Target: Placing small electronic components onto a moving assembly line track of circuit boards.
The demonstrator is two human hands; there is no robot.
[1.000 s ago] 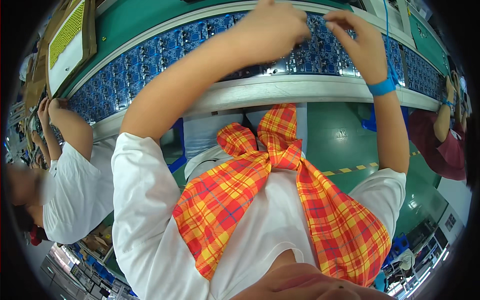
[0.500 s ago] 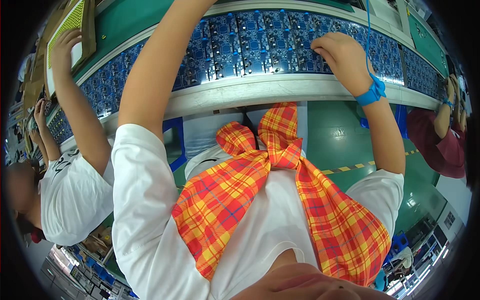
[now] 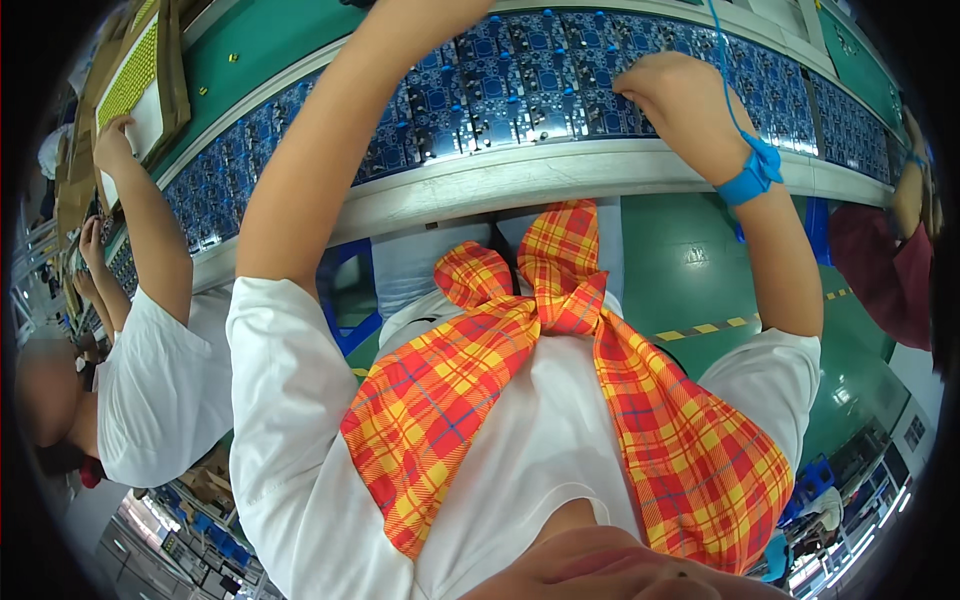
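Note:
My right hand (image 3: 682, 98) hangs over a long row of blue circuit boards (image 3: 545, 75), its fingers curled and thumb pressed in. Whatever those fingertips hold, if anything, is hidden or too small to name. Around my right wrist sits a blue wrist strap (image 3: 752, 178), with a thin blue cord (image 3: 727, 95) running up from it. My left forearm (image 3: 335, 140) reaches across the boards and leaves the picture at the top edge, so the left hand is out of sight. Small components and blue round parts dot the boards.
A pale metal rail (image 3: 470, 178) borders the boards on my side. To the left a co-worker (image 3: 160, 380) reaches toward a tray of small yellow parts (image 3: 132, 80) in a cardboard box. Another person in a dark red top (image 3: 880, 265) is at the far right.
My left forearm has shifted right and farther up out of the picture. The right hand stays curled over the boards. The co-worker's hand on the left has moved lower along the tray.

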